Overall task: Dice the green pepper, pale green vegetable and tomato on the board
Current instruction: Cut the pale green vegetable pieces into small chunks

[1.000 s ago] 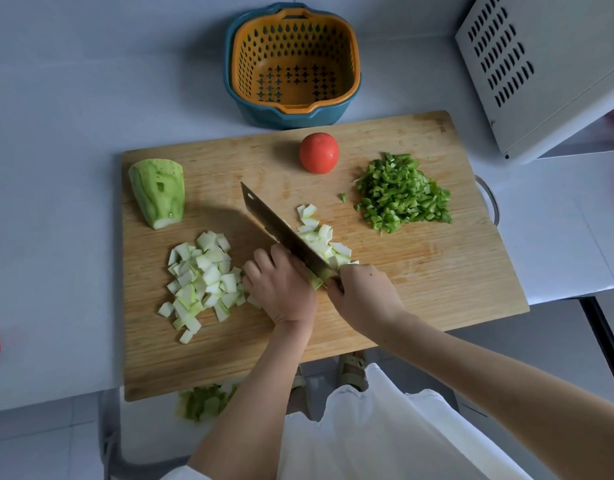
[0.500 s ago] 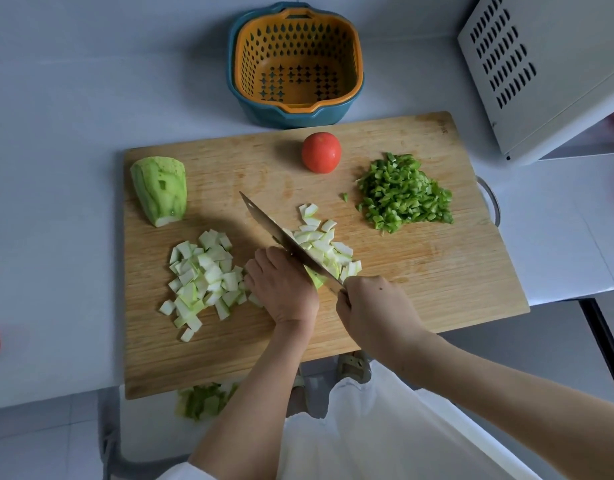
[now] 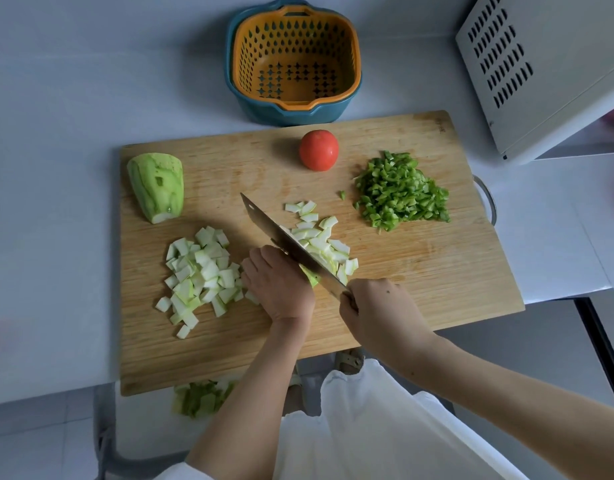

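Slicing pale green vegetable with cleaver

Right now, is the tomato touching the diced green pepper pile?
Apart. The head view shows a strip of bare cutting board between the tomato and the diced green pepper pile.

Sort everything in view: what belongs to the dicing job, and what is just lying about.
Job: board; knife in the right hand; pale piece held by the left hand; fresh-cut pieces; diced pale pile; uncut pale chunk; diced pepper; whole tomato.

Lying about: orange strainer basket; white appliance; green scraps below the board's near edge.
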`<state>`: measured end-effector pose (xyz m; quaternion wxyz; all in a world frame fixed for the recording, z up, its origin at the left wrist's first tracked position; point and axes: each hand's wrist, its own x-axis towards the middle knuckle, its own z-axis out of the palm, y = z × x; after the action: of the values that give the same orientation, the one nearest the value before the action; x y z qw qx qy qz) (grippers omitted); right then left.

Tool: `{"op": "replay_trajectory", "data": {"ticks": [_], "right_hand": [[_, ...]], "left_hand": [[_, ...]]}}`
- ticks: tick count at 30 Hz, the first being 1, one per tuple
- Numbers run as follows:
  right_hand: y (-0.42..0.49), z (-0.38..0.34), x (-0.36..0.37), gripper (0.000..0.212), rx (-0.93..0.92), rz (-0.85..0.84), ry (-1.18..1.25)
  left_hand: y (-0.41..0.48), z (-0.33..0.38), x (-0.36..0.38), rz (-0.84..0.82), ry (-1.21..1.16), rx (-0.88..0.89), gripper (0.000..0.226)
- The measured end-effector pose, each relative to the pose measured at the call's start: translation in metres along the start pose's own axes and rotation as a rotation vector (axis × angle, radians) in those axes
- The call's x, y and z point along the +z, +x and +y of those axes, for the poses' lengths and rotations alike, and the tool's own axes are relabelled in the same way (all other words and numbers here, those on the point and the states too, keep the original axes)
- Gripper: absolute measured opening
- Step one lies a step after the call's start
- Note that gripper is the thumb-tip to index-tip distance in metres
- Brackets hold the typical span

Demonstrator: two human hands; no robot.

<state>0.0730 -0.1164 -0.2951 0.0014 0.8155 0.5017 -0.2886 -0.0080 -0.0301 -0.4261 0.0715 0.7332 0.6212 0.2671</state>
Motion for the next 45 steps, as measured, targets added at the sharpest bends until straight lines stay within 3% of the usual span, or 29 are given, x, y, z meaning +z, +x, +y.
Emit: {"op": "replay_trajectory", "data": {"ticks": [9, 12, 16, 20, 30, 33, 45], "right_hand": [[0.030, 0.003, 0.016, 0.037, 0.028, 0.006, 0.187], [0.021, 0.007, 0.008, 0.039, 0.032, 0.031, 0.224], [0.001, 0.005, -0.002, 0.041, 0.016, 0.060, 0.201], [-0.005, 0.002, -0.003, 0.041, -0.022, 0.045, 0.137], [0.016, -0.006, 0.006, 0.038, 0.026, -0.025, 0.044], [0.026, -0.008, 0.018, 0.040, 0.021, -0.007, 0.073], [0.003, -0.001, 0.006, 0.038, 0.017, 0.015, 0.075]], "left_hand": [[0.002, 0.004, -0.003, -0.068, 0.033, -0.076, 0.013], [0.001, 0.004, -0.008, -0.018, -0.182, -0.071, 0.014], [-0.001, 0.003, -0.028, -0.070, -0.427, -0.111, 0.037], [-0.003, -0.012, -0.018, -0.050, -0.298, -0.037, 0.023], [-0.007, -0.013, -0.013, -0.140, -0.101, -0.036, 0.022], [-0.009, -0.011, -0.013, -0.122, -0.134, -0.069, 0.005], [-0.008, -0.016, -0.009, -0.177, -0.056, -0.028, 0.019]]}}
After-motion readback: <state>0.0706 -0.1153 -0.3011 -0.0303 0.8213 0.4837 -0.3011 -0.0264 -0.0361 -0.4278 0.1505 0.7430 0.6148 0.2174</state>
